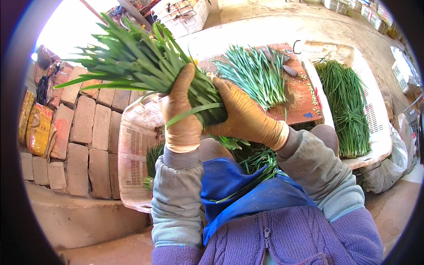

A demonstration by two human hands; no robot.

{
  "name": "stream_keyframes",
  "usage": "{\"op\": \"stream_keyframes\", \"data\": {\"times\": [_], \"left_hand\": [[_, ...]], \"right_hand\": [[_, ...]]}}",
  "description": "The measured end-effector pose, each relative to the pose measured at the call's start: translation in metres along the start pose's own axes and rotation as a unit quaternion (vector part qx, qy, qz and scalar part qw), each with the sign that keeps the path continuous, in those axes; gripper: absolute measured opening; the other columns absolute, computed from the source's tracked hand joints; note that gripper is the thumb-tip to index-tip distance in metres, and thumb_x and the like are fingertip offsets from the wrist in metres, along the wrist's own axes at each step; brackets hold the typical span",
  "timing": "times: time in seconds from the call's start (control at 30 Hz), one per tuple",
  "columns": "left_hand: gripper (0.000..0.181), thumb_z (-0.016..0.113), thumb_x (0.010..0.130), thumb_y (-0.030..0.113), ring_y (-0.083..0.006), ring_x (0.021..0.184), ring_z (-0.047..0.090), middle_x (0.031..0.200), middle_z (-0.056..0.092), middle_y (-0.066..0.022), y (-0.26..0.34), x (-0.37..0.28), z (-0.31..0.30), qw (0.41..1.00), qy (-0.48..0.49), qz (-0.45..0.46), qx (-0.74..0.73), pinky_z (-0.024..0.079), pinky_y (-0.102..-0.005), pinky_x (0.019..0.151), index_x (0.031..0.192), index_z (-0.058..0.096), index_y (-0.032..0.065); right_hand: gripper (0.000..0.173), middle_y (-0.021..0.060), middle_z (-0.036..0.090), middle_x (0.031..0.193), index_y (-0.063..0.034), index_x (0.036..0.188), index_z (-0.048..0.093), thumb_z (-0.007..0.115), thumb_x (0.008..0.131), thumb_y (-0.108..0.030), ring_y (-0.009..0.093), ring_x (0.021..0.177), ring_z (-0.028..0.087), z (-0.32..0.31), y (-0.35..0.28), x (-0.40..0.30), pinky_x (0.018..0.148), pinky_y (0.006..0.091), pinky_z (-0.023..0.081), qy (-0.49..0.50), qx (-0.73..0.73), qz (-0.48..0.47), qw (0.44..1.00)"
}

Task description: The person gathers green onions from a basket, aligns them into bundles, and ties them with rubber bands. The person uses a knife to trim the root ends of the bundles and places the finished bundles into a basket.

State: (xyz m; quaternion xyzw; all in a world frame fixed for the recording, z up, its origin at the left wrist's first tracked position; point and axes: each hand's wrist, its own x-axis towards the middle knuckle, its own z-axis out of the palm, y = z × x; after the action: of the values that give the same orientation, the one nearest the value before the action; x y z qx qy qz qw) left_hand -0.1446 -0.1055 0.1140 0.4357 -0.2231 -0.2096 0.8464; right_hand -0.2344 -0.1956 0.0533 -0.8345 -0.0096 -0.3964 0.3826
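Note:
A thick bunch of garlic chives (142, 63) is held up in both of my hands, its leaf tips pointing to the upper left. My left hand (182, 109), in a brownish rubber glove, grips it with the thumb over the leaves. Around the lower end closes my gloved right hand (248, 111), hiding the stem ends. More chives (256, 78) lie fanned out on a reddish wooden board (306, 107) just beyond my right hand. At the board's far edge is a knife with a dark blade (273, 55), partly under the leaves, and a handle (290, 71).
On the right, a white plastic crate (379, 122) holds chives (344, 109). Another white crate (135, 149) with chives stands at my left, beside stacked bricks (82, 119). Loose leaves lie on my blue apron (255, 198). A further crate (187, 25) stands beyond.

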Motion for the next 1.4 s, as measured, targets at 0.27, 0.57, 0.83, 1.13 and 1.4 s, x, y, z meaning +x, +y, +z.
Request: {"op": "stream_keyframes", "data": {"times": [0.27, 0.57, 0.83, 1.13, 1.4], "left_hand": [[0.025, 0.075, 0.082, 0.01, -0.0088, 0.079, 0.059, 0.094, 0.065, 0.001, -0.015, -0.008, 0.036, 0.991, -0.051, 0.059, 0.107, 0.047, -0.0234, 0.069, 0.104, 0.067, 0.0026], [0.043, 0.079, 0.079, 0.021, -0.0164, 0.094, 0.065, 0.104, 0.068, -0.0063, -0.005, 0.013, 0.018, 0.957, -0.238, -0.148, 0.07, 0.051, -0.0303, 0.086, 0.116, 0.064, 0.0037], [0.044, 0.072, 0.086, 0.023, -0.0216, 0.095, 0.066, 0.1, 0.068, -0.0069, -0.016, -0.003, -0.006, 0.971, -0.167, -0.172, 0.01, 0.057, -0.0392, 0.087, 0.123, 0.059, 0.0046], [0.016, 0.063, 0.092, 0.02, -0.0169, 0.081, 0.064, 0.089, 0.067, -0.0065, 0.012, -0.019, -0.147, 0.99, 0.087, -0.081, 0.071, 0.052, -0.0311, 0.078, 0.096, 0.067, 0.0045], [0.015, 0.069, 0.087, 0.015, -0.0173, 0.086, 0.065, 0.093, 0.068, -0.007, 0.021, -0.049, -0.214, 0.964, 0.262, -0.035, -0.01, 0.055, -0.0324, 0.081, 0.098, 0.068, 0.005]], "right_hand": [[0.088, 0.0244, 0.058, 0.111, 0.0001, 0.131, 0.041, 0.087, 0.061, -0.028, 0.041, 0.102, 0.059, -0.004, 0.029, -0.006, 0.087, 0.0434, 0.049, 0.032, 0.132, 0.025, 0.99], [0.051, 0.0084, 0.068, 0.099, 0.002, 0.117, 0.061, 0.078, 0.071, -0.013, 0.016, 0.089, 0.064, -0.08, 0.018, 0.008, 0.083, 0.0309, 0.052, -0.257, 0.393, 0.278, 0.838], [0.047, 0.009, 0.07, 0.096, -0.0007, 0.117, 0.061, 0.073, 0.084, -0.031, 0.016, 0.079, 0.069, -0.037, 0.033, -0.019, 0.072, 0.0282, 0.058, -0.3, 0.554, 0.386, 0.673], [0.038, 0.0007, 0.064, 0.092, -0.0061, 0.115, 0.06, 0.061, 0.093, -0.037, 0.012, 0.073, 0.055, -0.013, 0.063, -0.113, 0.064, 0.0287, 0.048, -0.491, 0.372, 0.387, 0.686], [0.017, 0.006, 0.065, 0.083, -0.002, 0.091, 0.065, 0.059, 0.096, -0.018, 0.013, 0.079, 0.061, -0.019, 0.031, -0.123, 0.072, 0.0277, 0.048, -0.173, 0.153, 0.296, 0.927]]}}
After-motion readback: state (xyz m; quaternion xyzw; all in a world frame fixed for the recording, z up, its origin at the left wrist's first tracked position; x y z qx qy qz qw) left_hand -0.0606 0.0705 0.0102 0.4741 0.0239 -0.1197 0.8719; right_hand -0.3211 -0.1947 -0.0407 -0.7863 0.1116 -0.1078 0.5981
